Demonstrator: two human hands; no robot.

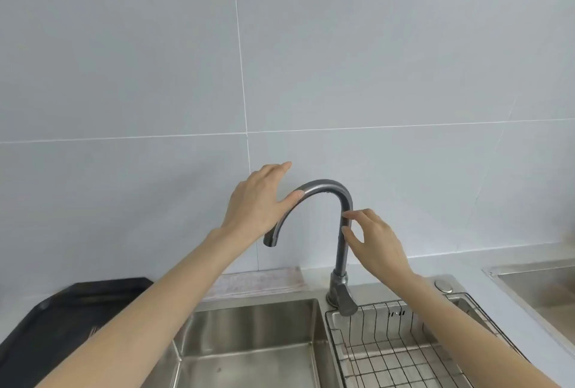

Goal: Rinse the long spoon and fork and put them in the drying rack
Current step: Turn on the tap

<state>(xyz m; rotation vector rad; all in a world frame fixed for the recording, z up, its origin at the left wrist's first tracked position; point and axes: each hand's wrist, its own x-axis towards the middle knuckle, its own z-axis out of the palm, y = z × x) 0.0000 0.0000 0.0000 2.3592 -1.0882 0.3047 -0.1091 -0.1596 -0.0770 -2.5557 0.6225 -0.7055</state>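
**A:** What is filling most of the view?

**B:** A pale tiled wall [373, 61] is taking up the upper half. Below it, a steel sink [249, 341] is sitting at about 6 o'clock, with a black tray [62, 319] lying at 8 o'clock on the surface [466, 266]. A wire drying rack [389, 353] is resting in the right basin at 5 o'clock, and a folded cloth [261, 282] is lying behind the sink against the wall.

**A:** And the long spoon and fork?

**B:** Neither is showing clearly, so I cannot tell where they are or which way they are pointing. Something thin is glinting on the tray, but it is too small to name.

**A:** What are the hands doing?

**B:** Both are reaching up to the faucet [342, 232], whose stem is standing upright and whose arch is curving over toward 9 o'clock, its spout pointing down above the left basin. The left hand [258, 201] is resting against the arch's left slope, fingers nearly straight and angled toward 1 o'clock, thumb lying along the pipe; its grip is loose, not wrapped around anything.

**A:** The right one?

**B:** The right hand [376, 241] is coming in from 5 o'clock, fingers loosely curved, fingertip and thumb touching the upright stem. Its grip is relaxed too, closing on nothing. Both forearms are extending up from the bottom corners.
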